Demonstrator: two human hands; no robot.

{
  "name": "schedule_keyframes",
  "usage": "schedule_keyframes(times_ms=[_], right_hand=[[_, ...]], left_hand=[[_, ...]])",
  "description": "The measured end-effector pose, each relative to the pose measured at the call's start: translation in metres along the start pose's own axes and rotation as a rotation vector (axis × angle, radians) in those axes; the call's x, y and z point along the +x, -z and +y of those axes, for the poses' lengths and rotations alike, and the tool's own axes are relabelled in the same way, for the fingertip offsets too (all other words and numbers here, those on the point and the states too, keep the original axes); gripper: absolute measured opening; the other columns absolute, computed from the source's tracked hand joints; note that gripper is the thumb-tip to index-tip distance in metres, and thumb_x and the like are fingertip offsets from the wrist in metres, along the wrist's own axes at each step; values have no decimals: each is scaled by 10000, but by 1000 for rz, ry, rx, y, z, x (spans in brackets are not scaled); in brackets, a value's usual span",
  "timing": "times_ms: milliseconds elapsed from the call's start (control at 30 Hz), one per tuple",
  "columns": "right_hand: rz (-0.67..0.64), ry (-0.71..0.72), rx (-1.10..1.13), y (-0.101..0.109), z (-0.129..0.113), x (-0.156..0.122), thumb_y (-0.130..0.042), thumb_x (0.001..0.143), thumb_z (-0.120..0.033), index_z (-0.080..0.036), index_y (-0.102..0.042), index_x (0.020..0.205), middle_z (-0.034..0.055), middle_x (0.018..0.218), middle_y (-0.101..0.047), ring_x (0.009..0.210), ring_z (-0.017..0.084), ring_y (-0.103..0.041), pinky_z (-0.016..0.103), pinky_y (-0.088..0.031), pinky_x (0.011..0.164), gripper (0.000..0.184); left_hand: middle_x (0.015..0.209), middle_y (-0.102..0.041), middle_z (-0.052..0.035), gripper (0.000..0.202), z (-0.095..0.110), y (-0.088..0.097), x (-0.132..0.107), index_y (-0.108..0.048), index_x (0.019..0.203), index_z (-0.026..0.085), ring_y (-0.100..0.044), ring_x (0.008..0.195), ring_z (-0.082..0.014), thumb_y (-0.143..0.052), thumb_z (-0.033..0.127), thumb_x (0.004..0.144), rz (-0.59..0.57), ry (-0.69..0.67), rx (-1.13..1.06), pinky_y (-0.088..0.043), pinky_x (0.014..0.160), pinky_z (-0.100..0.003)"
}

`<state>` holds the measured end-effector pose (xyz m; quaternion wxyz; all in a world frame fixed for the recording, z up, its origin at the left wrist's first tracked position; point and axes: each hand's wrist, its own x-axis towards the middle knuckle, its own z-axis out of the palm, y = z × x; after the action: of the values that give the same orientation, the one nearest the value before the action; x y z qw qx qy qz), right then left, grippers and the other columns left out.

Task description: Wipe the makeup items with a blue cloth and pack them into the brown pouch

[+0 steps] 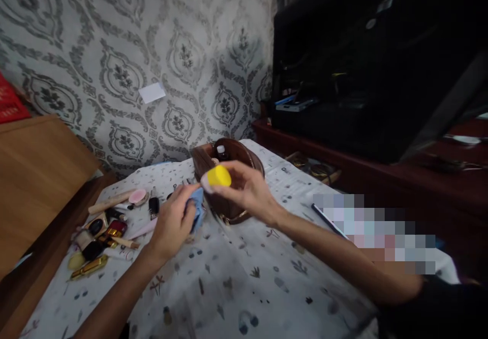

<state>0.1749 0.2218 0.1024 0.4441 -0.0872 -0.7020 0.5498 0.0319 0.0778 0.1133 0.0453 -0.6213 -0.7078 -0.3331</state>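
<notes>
My right hand [246, 189] is closed around a small bottle with a yellow cap [220, 176], its pale end pointing left. Bunched in my left hand [173, 222] is a light blue cloth [197, 209], held close beside the bottle's pale end. Whether the cloth touches the bottle I cannot tell. Behind both hands stands an open brown bag [255, 163] with a zip edge. Inside the bag shows a dark bottle with a white cap [221, 151]; my right hand hides part of the bag.
Several cosmetics lie at the left, among them a pink compact [138, 196], a gold tube [89, 268] and a dark red bottle [116, 228]. A patterned cloth [229, 288] covers the table. A wooden box [41, 176] stands left, a large black screen [343, 74] right.
</notes>
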Motion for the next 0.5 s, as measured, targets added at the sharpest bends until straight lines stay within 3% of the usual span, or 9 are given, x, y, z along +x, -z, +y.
schedule_keyframes(times_ms=[67,133,267,367,500], right_hand=[[61,15,-108,18,-3,23,-727,768,-407,-184,-618,1090,58,1015,-697,948,212,-656,337,-522,836,406],[64,26,-372,31,-2,46,-707,786,-367,-158,-627,1085,65,990,-703,909,208,-656,318,-508,816,374],[-225,-158,-955,38,7,76,-708,786,-280,-131,-665,1095,119,1083,-710,1003,254,-659,294,-477,835,346],[-393,-337,-1075,31,17,85,-698,802,-301,-126,-714,1036,158,1075,-722,1025,303,-683,294,-494,801,293],[-441,-416,-1065,24,36,92,-694,811,-280,-129,-753,948,156,967,-744,967,322,-711,310,-520,760,211]], left_hand=[[1046,-598,-59,493,10,-10,17,-527,1371,255,-620,884,-192,-371,136,919,-85,-127,265,-512,780,-299],[1054,-577,-58,572,16,-22,28,-466,1436,304,-623,821,-179,-372,99,910,-156,-175,486,-512,692,-275],[1089,-571,-68,584,13,-40,31,-431,1460,317,-642,847,-183,-416,106,916,-171,-231,700,-500,614,-248],[1037,-577,-65,589,5,-44,26,-436,1458,293,-644,838,-186,-414,92,905,-121,-279,739,-500,596,-245],[964,-578,-52,583,-1,-45,21,-443,1450,269,-639,822,-179,-417,88,897,-79,-326,752,-498,589,-234]])
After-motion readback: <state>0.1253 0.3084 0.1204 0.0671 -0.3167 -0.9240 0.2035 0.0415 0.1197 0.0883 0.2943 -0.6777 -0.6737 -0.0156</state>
